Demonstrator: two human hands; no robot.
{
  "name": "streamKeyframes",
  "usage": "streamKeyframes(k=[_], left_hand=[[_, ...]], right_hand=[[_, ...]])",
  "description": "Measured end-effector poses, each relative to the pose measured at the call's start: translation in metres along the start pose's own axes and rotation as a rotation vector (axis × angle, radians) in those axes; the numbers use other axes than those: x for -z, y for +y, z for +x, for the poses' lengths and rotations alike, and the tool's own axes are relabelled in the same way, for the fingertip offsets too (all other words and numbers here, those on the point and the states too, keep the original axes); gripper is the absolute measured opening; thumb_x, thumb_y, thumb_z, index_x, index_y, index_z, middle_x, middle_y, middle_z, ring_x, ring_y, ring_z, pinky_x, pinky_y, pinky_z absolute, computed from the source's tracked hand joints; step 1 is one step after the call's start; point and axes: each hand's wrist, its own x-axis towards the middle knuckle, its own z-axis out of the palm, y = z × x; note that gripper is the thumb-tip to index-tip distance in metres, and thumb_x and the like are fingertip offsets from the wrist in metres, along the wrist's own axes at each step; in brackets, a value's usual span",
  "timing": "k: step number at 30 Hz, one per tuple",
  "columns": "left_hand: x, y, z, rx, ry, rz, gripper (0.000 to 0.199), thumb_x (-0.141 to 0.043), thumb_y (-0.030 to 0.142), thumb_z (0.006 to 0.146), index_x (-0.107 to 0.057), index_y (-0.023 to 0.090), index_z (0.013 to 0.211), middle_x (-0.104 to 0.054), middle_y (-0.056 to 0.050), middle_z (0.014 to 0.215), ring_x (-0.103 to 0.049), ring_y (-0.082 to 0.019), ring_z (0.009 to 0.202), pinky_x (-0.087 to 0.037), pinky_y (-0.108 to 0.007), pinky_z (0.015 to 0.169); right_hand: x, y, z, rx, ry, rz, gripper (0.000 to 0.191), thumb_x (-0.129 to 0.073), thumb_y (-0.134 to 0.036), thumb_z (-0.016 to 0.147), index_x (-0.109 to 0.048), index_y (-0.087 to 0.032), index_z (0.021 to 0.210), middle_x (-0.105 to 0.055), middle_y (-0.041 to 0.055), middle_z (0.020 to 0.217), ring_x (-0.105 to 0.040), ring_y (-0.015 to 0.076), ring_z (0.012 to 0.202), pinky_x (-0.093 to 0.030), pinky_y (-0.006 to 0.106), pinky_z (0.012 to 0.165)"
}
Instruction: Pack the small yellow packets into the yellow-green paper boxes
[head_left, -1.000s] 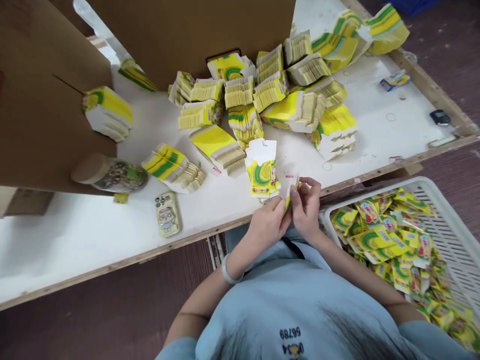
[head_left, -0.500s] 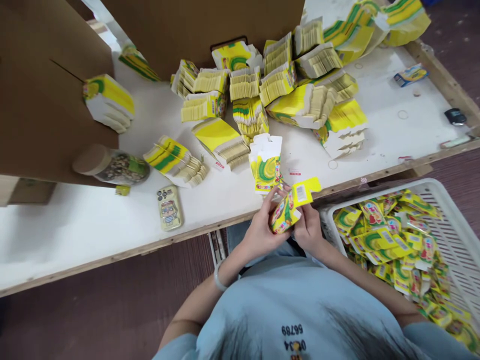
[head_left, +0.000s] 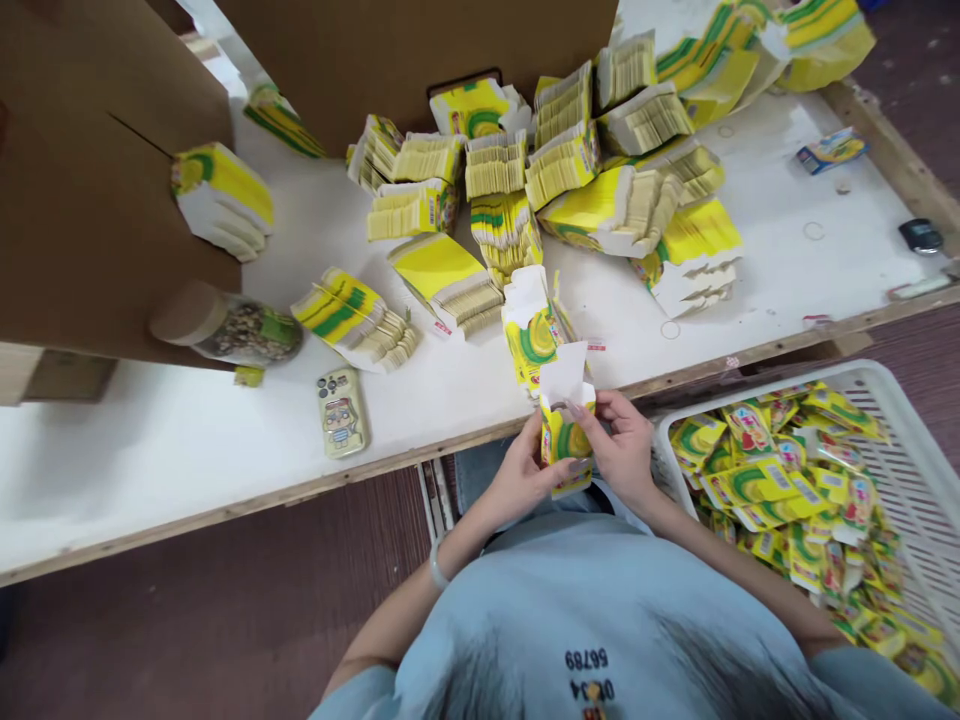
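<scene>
- Turned in the head view since before: yellow box (head_left: 559,440), white flap (head_left: 564,368) now up.
- Gripping its side with the left hand (head_left: 519,470), holding near its top with the right hand (head_left: 627,450).
- Near the tabletop (head_left: 450,385) edge; seems open, not shut yet.

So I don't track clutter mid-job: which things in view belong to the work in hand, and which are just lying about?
Likely in the job:
open yellow carton, held in the left hand, touched by the right hand
stacked cartons on the table
white basket of yellow packs

Apparently just lying about:
phone
jar
blue box
small dark object
</scene>
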Motion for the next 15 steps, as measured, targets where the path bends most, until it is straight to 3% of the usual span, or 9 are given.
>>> streamKeyframes(k=[4, 15], left_hand=[[0.0002, 0.0, -0.0017, -0.045, 0.004, 0.004, 0.063, -0.049, 0.063, 0.094, -0.058, 0.016, 0.135, -0.068, -0.013, 0.123, -0.062, -0.026, 0.114, -0.049, -0.036, 0.1], [0.0007, 0.0049, -0.0029, -0.029, 0.086, 0.108, 0.064, -0.049, 0.066, 0.093, -0.064, 0.014, 0.128, -0.073, -0.011, 0.113, -0.066, -0.024, 0.102, -0.052, -0.034, 0.093]], right_hand=[[0.0017, 0.001, -0.0022, 0.08, 0.011, -0.103, 0.02, -0.07, -0.039, 0.087, -0.068, -0.022, 0.096, -0.076, 0.0012, 0.083, -0.071, 0.0181, 0.074, -0.057, 0.029, 0.07], [0.0002, 0.0029, -0.003, 0.091, -0.016, -0.097, 0.019, -0.069, -0.038, 0.088, -0.066, -0.021, 0.095, -0.077, 0.002, 0.084, -0.071, 0.018, 0.072, -0.057, 0.029, 0.069]])
